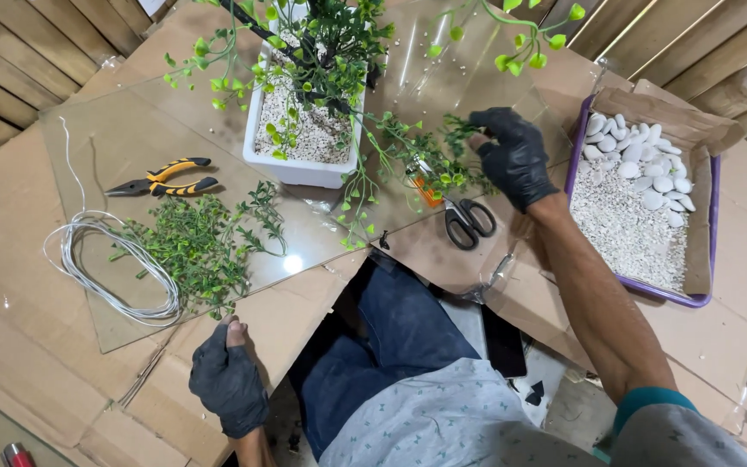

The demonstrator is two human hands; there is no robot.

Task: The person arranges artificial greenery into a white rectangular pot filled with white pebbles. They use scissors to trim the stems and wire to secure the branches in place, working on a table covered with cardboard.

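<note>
My right hand [513,157], in a black glove, is closed on a leafy green artificial sprig [443,156] that lies on the glass sheet to the right of the white rectangular planter [304,169]. The planter holds white gravel and a small artificial tree [330,43]. Black-handled scissors [467,220] lie just below my right hand. My left hand [226,380], also in a black glove with one fingertip bare, rests on the cardboard near the front edge, holding nothing. A pile of green sprigs [196,246] lies just beyond it.
Yellow-and-black pliers [162,180] and a coil of white wire [110,268] lie at the left on the glass sheet [123,130]. A purple tray [709,259] with white pebbles and gravel stands at the right. Wooden slat walls surround the cardboard-covered surface [10,329].
</note>
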